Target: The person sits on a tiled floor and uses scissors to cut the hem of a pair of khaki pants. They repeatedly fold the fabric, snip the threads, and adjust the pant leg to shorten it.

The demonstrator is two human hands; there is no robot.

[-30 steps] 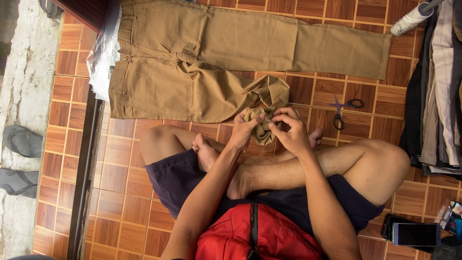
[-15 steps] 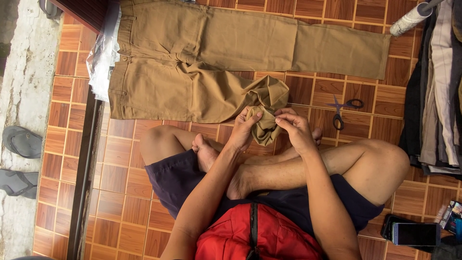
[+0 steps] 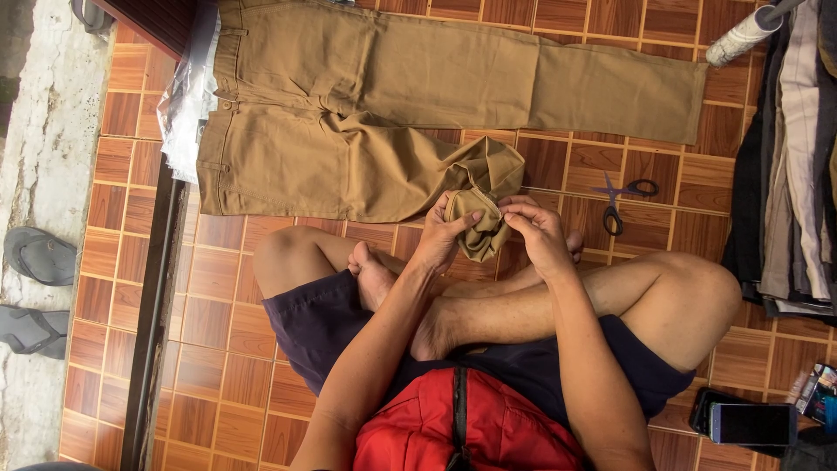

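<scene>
Trouser hem (image 3: 478, 222) of the khaki trousers (image 3: 366, 113) was pinched in the left hand (image 3: 445, 237) and right hand (image 3: 538, 235); the fold wanted even, taut holding, scissors (image 3: 621, 199) lying right.

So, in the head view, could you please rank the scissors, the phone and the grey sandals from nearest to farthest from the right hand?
From the right hand:
1. Scissors, just beyond it on the tiles.
2. Phone, on the floor by the right knee.
3. Grey sandals, far left.

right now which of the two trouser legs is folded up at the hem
The nearer leg of the tan trousers: both hands bunch its hem. The far leg lies flat and full length on the tiles.
</scene>
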